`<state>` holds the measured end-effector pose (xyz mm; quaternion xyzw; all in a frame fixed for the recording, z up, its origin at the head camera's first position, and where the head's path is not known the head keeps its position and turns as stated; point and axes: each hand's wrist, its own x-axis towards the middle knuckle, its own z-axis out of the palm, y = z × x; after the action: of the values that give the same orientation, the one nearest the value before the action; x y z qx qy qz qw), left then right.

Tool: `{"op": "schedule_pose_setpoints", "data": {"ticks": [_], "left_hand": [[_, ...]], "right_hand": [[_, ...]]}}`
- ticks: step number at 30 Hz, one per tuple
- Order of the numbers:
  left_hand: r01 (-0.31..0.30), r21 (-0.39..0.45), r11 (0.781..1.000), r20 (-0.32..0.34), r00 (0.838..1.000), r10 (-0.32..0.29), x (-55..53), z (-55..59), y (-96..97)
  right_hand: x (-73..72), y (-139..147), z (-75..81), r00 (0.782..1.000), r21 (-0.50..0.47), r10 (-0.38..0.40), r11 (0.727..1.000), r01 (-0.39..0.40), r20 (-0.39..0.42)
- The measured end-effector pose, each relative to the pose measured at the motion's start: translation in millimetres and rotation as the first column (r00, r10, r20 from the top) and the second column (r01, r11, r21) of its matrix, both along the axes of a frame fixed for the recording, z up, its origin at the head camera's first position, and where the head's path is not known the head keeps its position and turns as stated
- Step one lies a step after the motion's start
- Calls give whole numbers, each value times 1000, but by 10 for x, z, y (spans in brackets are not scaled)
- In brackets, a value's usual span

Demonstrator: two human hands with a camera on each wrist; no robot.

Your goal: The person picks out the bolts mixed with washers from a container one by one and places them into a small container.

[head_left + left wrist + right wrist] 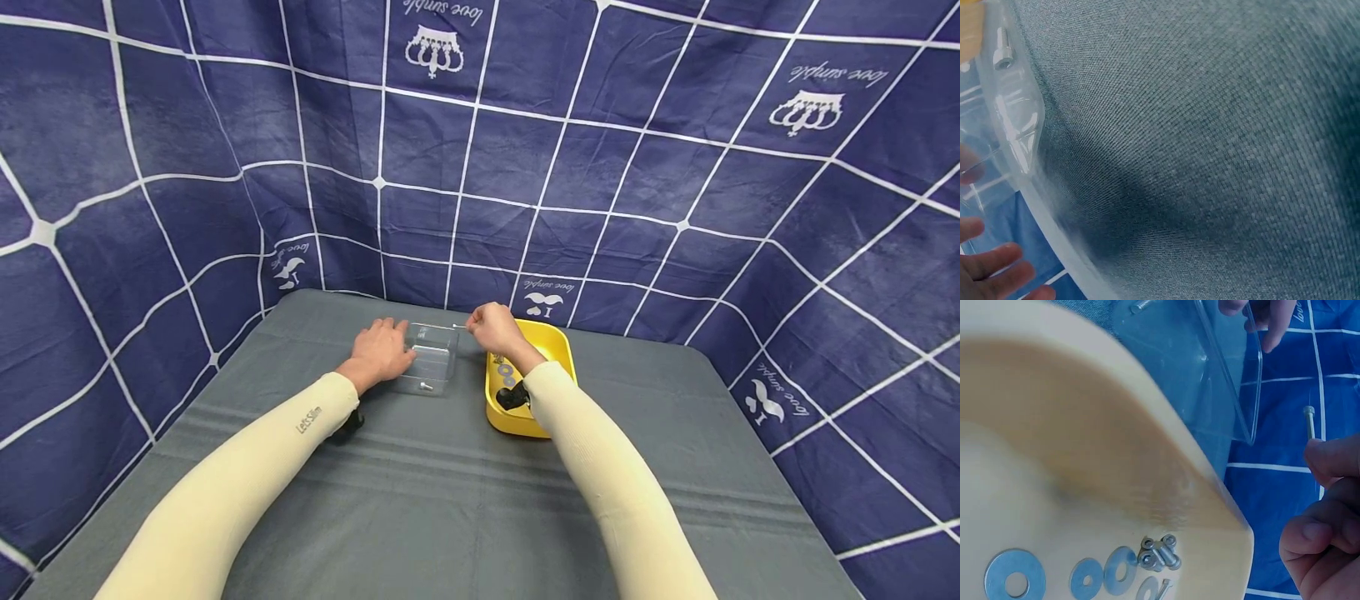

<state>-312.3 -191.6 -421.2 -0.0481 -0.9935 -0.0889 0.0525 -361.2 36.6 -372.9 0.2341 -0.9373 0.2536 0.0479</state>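
My right hand (497, 329) pinches a small socket-head bolt (1309, 419) between thumb and fingertips, head pointing away from the hand. It is above the far left part of a yellow bin (561, 337), with the bolt out past the bin's rim toward a clear plastic box (431, 362). My left hand (381, 350) rests at the box's left side, fingers fairly straight and spread. Another bolt (1002, 53) lies in the box near its front edge. Inside the bin are several flat washers (1016, 575) and a cluster of bolts (1160, 552).
A grey cloth (420, 500) covers the table. Blue curtains (600, 167) with white grid lines stand behind it and at both sides. The bin stands just right of the box, with a narrow strip of cloth between them.
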Motion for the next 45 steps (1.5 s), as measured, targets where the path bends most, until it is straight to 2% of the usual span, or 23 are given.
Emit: {"op": "schedule_pose_setpoints", "data": {"ticks": [3,14,22,27,45], "left_hand": [[2,8,1000,3,1000,-2,-12,-10,9],[-17,-8,1000,-18,1000,17,0,-58,23],[-32,12,999,0,999,32,-4,-61,45],[-46,15,999,10,999,46,4,-55,51],[-55,-3,998,12,998,55,16,-68,61]], "right_hand": [[-5,-11,13,1000,4,4,1000,-4,-8],[-32,-113,4,999,-22,18,1000,-17,46],[-74,-230,-20,1000,-14,5,1000,-5,22],[-71,-305,-20,999,-7,3,1000,-2,37],[-108,-500,-133,995,11,2,1000,-3,99]]}}
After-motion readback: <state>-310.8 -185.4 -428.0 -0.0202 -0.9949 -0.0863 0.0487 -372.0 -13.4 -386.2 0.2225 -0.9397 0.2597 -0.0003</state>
